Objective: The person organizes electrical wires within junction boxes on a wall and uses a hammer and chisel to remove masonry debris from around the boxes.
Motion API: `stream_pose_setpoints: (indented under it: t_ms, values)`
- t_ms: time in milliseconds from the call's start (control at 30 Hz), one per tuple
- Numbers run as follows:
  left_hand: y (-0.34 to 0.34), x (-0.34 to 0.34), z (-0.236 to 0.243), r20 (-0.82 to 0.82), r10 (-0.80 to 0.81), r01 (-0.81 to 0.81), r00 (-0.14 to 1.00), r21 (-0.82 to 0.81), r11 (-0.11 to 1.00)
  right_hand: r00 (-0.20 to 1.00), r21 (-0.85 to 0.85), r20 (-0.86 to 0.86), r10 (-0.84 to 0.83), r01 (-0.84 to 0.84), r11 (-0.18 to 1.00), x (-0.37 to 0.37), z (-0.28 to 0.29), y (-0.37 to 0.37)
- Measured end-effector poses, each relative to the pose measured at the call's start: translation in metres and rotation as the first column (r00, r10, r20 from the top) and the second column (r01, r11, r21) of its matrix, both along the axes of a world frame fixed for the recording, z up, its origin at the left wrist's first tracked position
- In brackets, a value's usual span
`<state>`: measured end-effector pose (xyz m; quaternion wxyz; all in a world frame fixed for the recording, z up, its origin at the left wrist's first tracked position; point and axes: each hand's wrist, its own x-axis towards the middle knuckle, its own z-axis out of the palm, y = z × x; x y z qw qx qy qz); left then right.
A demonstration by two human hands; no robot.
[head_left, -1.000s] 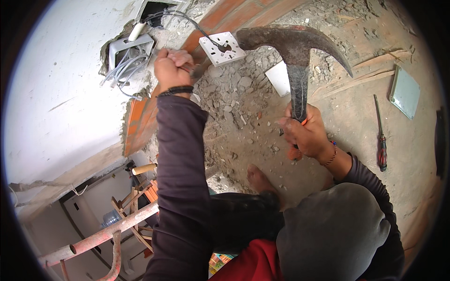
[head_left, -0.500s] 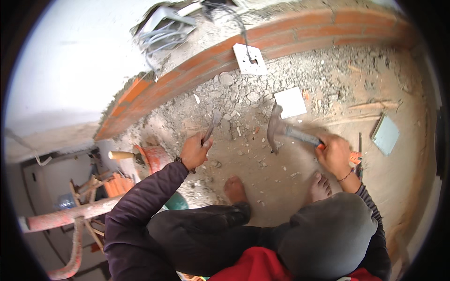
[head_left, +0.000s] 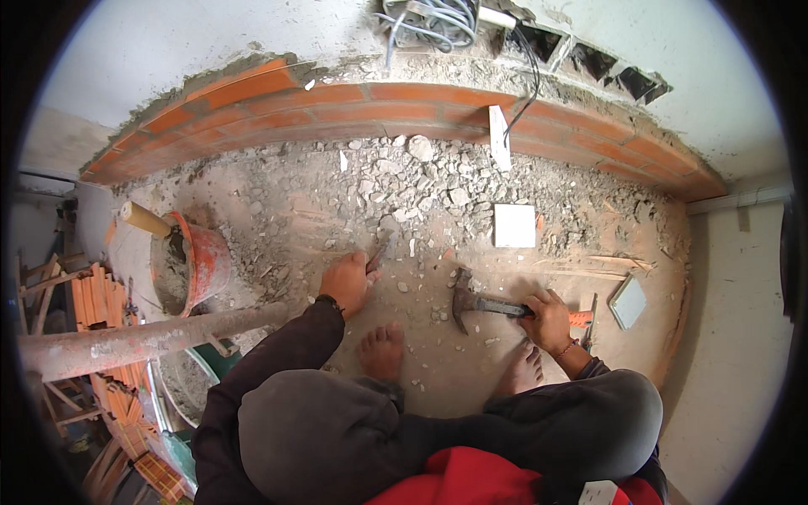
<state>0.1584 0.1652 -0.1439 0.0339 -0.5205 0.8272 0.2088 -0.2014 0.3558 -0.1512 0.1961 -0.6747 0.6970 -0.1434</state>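
Low over the dusty floor, my left hand grips a metal chisel with a dust-coated tip. My right hand is closed on the dark-and-orange handle of a claw hammer, whose head is at floor level. A screwdriver lies beside this hand, partly hidden. Above my hands are a square white plate among rubble, and a white mounting plate hanging upright on a dark cable against brickwork. A grey square cover lies to the right.
A chipped wall with exposed bricks, bundled cables and open cavities runs ahead. At left are an orange bucket with a wooden handle sticking out, a rusty pipe, a green container and stacked bricks. A pale wall borders the right.
Both my hands moved down from the wall area to the floor. The hammer swung from raised to lying sideways near the floor. The view pulled back, showing more wall and floor.
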Motion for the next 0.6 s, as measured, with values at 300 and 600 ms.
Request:
stream_pose_setpoints:
  t_ms: [300, 600]
  values:
    - [-0.176, -0.105, 0.07, -0.786, 0.091, -0.349, 0.611, -0.164, 0.923, 0.989, -0.172, -0.064, 0.135, -0.144, 0.974, -0.015, 0.144, -0.133]
    - [-0.194, -0.174, 0.123, -0.809, 0.577, 0.065, -0.115, 0.574, 0.817, 0.946, -0.379, -0.304, -0.11, -0.014, 0.925, -0.006, 0.246, -0.307]
